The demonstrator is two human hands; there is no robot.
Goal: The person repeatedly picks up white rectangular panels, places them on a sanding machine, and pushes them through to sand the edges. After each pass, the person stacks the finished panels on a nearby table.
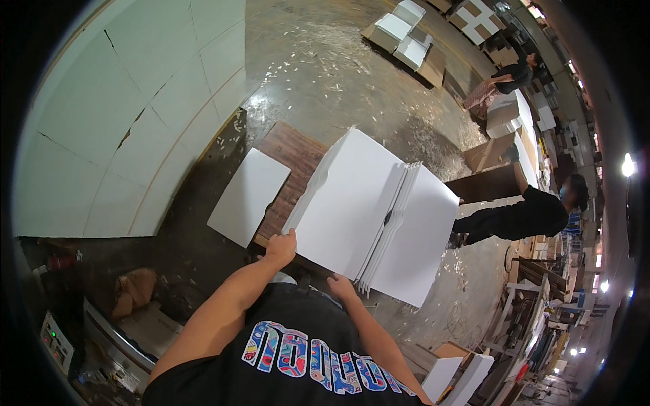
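A stack of white panels [349,196] lies before me on a brown wood-grain board. My left hand [281,247] is closed round the stack's near left corner, thumb on top. Farther right along the same near edge, my right hand [342,285] has its fingers curled at the panels' rim, some of them hidden beneath. Beside it, several more white panels [421,237] overlap in a fanned, stepped pile. To the left, a separate white panel [249,197] rests apart on the brown board [292,150].
A large pale panel [128,128] stands at the left. Below it are a control box [57,344] with a green light and crumpled cardboard [134,291]. At the right a person in black [521,218] stands by a table; another person [501,84] is farther back. Scraps litter the floor.
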